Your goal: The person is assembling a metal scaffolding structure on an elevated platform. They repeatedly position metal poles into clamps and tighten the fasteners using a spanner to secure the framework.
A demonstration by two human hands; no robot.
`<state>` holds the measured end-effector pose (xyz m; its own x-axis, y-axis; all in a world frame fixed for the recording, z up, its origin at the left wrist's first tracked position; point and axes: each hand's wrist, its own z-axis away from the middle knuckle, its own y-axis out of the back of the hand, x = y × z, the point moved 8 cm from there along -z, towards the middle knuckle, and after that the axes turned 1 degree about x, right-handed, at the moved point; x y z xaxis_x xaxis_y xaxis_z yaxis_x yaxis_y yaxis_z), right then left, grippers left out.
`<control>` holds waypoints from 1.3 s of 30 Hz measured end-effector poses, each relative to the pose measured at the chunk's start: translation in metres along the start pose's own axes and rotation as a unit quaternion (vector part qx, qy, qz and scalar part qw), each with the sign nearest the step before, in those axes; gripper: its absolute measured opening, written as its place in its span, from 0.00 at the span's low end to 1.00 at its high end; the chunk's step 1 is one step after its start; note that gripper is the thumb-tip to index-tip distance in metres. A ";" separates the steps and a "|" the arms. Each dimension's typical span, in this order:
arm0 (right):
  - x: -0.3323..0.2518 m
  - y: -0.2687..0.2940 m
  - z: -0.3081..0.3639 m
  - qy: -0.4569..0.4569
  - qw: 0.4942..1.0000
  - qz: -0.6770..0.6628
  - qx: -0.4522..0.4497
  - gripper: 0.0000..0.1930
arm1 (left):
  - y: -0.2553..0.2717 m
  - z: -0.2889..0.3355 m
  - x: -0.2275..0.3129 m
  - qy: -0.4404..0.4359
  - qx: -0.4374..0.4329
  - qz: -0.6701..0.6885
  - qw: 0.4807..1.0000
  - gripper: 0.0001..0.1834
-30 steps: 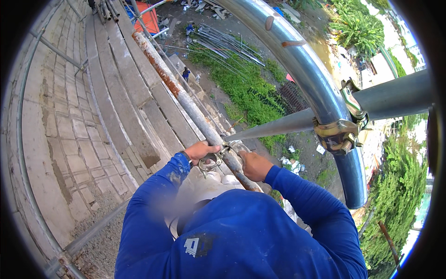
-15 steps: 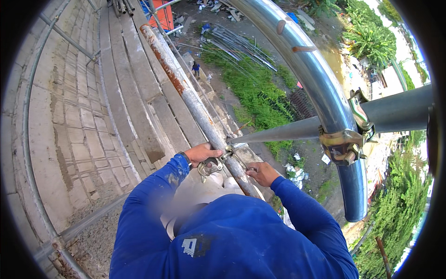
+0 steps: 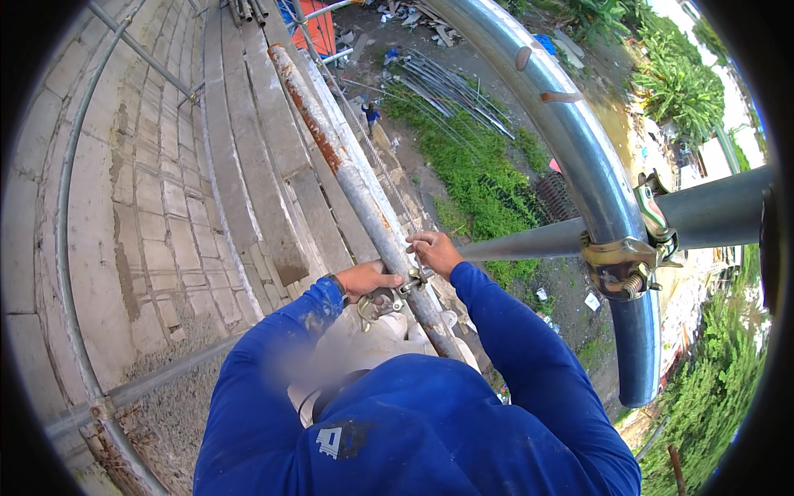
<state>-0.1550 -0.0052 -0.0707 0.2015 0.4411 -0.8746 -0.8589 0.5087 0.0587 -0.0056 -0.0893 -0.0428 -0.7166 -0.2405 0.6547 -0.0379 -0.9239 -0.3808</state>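
Observation:
A rust-streaked scaffold pipe (image 3: 347, 178) runs slantwise in front of me. A metal scaffold coupler (image 3: 413, 282) sits around it, and its second half (image 3: 380, 305) hangs open on the left side. My left hand (image 3: 364, 282) is closed on the coupler, its thumb lying against the pipe. On the pipe's right side, just above the coupler, my right hand (image 3: 436, 252) has its fingers curled together. Whatever those fingers hold, if anything, is too small to make out.
A bent shiny pipe (image 3: 571, 124) arches close on the right, joined by another coupler (image 3: 620, 266) to a grey horizontal tube (image 3: 711, 208). Planks (image 3: 240, 157) and a block wall (image 3: 157, 223) lie left. Far below are grass (image 3: 463, 182), stacked pipes (image 3: 451, 91) and a person (image 3: 370, 116).
My right hand has moved up and left, from beside the pipe below the coupler to just above it. The left hand stays at the coupler. The whole view has shifted slightly.

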 end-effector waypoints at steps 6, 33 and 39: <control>-0.117 -0.009 0.003 0.129 0.987 -0.090 0.036 0.15 | 0.003 -0.004 -0.005 0.018 0.009 0.001 1.000 0.25; 0.025 0.017 0.181 0.065 0.968 0.244 -0.001 0.19 | 0.010 -0.020 -0.014 0.007 0.003 -0.007 1.000 0.29; 0.046 0.011 0.089 0.092 0.933 0.347 0.033 0.13 | 0.005 -0.010 -0.005 0.004 0.011 0.000 1.000 0.29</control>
<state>-0.1138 0.0865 -0.0675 -0.4816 0.5505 -0.6819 -0.7199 0.1953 0.6661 -0.0090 -0.0895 -0.0547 -0.7226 -0.2384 0.6489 -0.0227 -0.9300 -0.3669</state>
